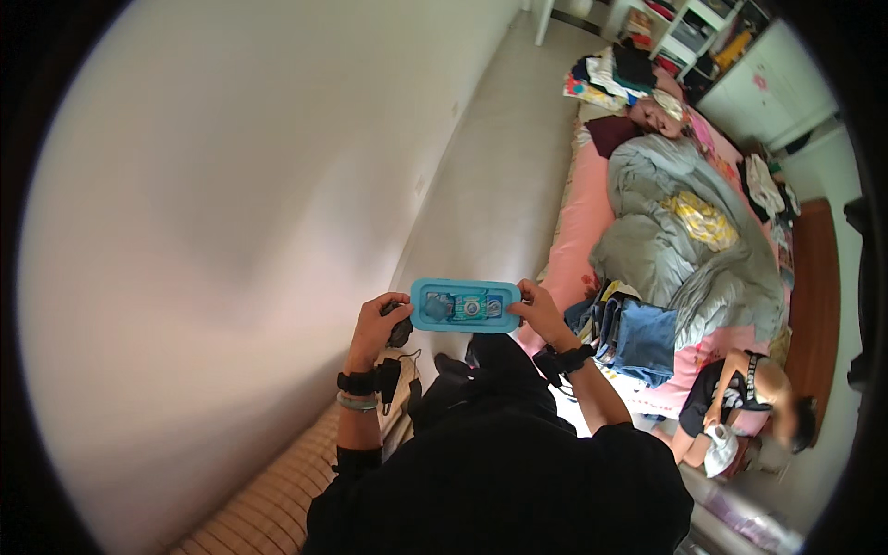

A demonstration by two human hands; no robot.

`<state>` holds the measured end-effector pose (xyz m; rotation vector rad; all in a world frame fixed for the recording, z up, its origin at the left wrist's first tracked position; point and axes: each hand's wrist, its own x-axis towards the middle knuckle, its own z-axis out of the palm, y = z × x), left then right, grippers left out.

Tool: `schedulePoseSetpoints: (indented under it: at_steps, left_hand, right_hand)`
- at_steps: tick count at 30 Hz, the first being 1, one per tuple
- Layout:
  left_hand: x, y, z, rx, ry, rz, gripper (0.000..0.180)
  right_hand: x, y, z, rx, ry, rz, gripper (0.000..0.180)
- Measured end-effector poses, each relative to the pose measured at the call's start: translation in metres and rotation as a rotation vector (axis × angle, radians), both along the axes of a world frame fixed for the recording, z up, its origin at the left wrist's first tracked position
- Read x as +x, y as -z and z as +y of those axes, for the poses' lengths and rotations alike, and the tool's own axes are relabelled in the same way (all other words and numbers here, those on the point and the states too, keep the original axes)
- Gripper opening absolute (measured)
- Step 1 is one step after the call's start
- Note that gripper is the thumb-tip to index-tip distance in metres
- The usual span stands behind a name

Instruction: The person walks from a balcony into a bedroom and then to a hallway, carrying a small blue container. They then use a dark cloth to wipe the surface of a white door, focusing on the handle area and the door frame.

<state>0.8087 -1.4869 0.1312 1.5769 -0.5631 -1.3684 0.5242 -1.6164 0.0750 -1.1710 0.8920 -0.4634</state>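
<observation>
The left hand (374, 324) and right hand (544, 316) grip opposite ends of a blue tray (465, 284), fingers closed; inside lie blue-and-green items (470, 308), too blurred to name.

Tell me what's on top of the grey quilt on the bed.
A crumpled yellow-and-white cloth lies on the grey quilt. Pink bedding shows beyond its left edge. Whatever the quilt covers, and the patch beneath the cloth, can't be seen.

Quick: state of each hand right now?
Left hand: closed on the blue tray at its left end; can't tell whether it also grips the dark object.
Right hand: closed, pinching the tray's right end.
</observation>
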Motion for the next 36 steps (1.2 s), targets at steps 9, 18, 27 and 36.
schedulePoseSetpoints:
  at_steps: [9, 18, 27, 36]
  left_hand:
    - [0.026, -0.005, -0.239, 0.087, 0.219, -0.051, 0.021]
    - [0.042, -0.005, -0.495, 0.062, 0.270, -0.037, 0.019]
    - [0.085, 0.007, -0.749, 0.003, 0.354, 0.001, 0.017]
    - [0.091, -0.003, -1.033, -0.105, 0.516, -0.055, 0.022]
  right_hand:
    - [0.008, -0.002, -0.178, -0.007, 0.185, 0.066, 0.014]
    - [0.021, -0.005, -0.421, -0.014, 0.255, 0.036, 0.016]
    - [0.057, -0.008, -0.655, 0.003, 0.335, 0.122, 0.014]
    - [0.064, -0.025, -0.877, -0.047, 0.556, 0.117, 0.013]
